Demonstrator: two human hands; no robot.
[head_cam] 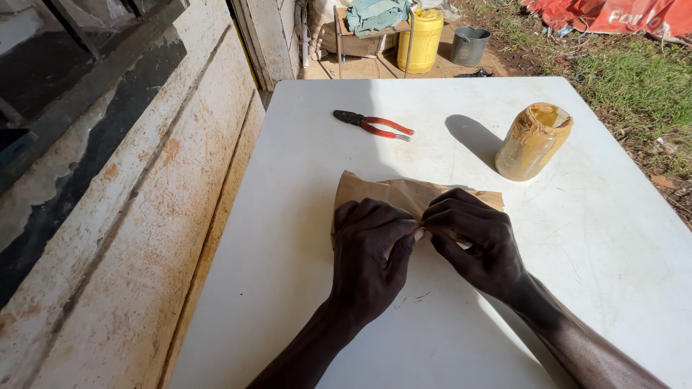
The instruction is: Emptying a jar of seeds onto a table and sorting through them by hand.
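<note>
A crumpled sheet of brown paper [404,193] lies on the white table [598,238], near its middle. Both of my hands rest on the paper's near edge. My left hand [367,256] and my right hand [476,241] meet at the fingertips and pinch the paper between thumb and fingers. What lies under the paper is hidden.
A plastic jar [532,141] with yellowish content and a paper-covered mouth stands to the right. Red-handled pliers [375,124] lie further back. A weathered wall [144,216] runs along the left. Beyond the table are a yellow jerrycan [422,39], a metal bucket [468,45] and grass.
</note>
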